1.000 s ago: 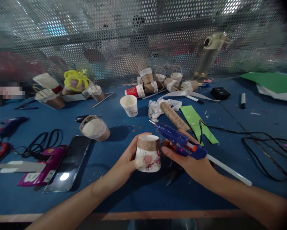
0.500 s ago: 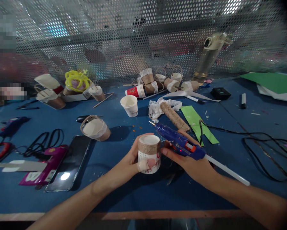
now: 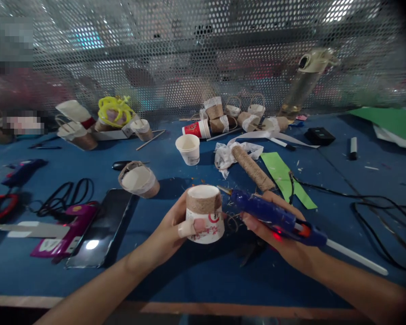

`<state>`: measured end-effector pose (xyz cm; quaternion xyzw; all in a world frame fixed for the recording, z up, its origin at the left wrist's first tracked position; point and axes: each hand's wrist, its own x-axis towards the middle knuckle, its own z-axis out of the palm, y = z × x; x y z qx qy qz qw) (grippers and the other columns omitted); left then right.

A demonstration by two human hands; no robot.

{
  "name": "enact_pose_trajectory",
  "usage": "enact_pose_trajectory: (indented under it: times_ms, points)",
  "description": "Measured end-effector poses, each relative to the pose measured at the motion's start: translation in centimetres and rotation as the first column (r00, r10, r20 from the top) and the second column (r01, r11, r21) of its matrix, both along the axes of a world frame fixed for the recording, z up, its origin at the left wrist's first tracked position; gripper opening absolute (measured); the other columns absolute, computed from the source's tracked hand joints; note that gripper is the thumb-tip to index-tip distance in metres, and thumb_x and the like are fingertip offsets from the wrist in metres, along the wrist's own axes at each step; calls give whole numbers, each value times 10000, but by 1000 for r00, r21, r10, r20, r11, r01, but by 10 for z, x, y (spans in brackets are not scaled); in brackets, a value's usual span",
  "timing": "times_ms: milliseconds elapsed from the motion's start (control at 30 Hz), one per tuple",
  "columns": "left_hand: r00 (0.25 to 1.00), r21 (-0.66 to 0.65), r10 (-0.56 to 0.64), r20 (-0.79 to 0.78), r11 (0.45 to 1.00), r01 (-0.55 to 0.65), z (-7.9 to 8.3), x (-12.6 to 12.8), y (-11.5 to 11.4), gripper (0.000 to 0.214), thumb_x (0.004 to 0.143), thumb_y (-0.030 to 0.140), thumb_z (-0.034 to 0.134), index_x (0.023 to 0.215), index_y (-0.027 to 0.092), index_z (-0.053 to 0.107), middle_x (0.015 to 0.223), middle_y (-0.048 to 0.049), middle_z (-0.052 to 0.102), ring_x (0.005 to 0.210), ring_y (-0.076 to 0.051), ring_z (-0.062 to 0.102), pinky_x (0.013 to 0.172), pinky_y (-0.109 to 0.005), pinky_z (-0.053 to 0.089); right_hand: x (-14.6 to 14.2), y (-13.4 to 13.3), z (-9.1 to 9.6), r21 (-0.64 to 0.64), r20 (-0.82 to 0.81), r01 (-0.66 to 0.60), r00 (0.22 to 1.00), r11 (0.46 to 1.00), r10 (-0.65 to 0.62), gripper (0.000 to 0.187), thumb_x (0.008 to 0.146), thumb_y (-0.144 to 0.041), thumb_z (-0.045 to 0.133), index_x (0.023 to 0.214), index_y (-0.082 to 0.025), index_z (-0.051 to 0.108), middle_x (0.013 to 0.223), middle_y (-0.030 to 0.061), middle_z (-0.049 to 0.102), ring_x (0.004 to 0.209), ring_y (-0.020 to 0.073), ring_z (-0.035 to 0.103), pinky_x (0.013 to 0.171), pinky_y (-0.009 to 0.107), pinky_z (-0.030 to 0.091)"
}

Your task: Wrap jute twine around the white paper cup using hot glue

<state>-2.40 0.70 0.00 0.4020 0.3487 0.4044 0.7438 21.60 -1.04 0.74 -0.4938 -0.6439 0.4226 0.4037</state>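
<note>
My left hand (image 3: 175,221) is wrapped round a white printed paper cup (image 3: 207,228), its base facing up. Brown twine (image 3: 203,204) circles the upper part of that cup, and a loose strand shows at its right side. A bandage-like strip covers part of my left thumb. My right hand (image 3: 273,225) grips a blue hot glue gun (image 3: 263,210) with a red light on it and a white glue stick (image 3: 355,257) coming out of its back. The gun's nozzle points left, close to the twine's right edge; I cannot tell if they touch.
Beyond my hands lie a twine roll (image 3: 252,168), white lace (image 3: 225,158) and green paper (image 3: 287,178). A white cup (image 3: 188,149) and a twine-handled cup (image 3: 140,180) stand further left. A phone (image 3: 103,225) and a purple glue gun (image 3: 67,232) lie left; a black cable (image 3: 355,194) runs right.
My right hand has moved right and down with the glue gun, and its nozzle is now lower, near the twine. The cup in my left hand has shifted slightly left.
</note>
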Motion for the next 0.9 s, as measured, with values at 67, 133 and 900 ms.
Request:
enact_pose_trajectory:
  times_ms: [67,133,900]
  points:
    - [1000,-11,16,15,1000,-16,1,-2,0,654,741,300,753,1355,269,528,1274,-86,679,1133,-334,633,888,-375,501,1,1,-3,51,-67,-38,997,998,41,155,845,-260,678,770,-239,544,795,-9,602,697,165,573,663,310,459]
    - [999,-3,0,44,1000,0,1,-4,1,611,767,312,724,1348,247,547,1239,-91,700,1126,-326,637,881,-362,506,1,2,-6,111,-148,-76,985,991,92,189,844,-221,667,731,-239,517,775,-14,574,688,160,554,680,315,458]
    - [993,141,73,-90,988,-60,0,-4,-1,636,807,353,720,1397,312,485,1273,-51,669,1142,-271,598,933,-331,470,5,1,-2,265,90,-183,982,947,164,287,760,-155,611,709,-243,343,689,-24,409,597,156,439,547,295,328]
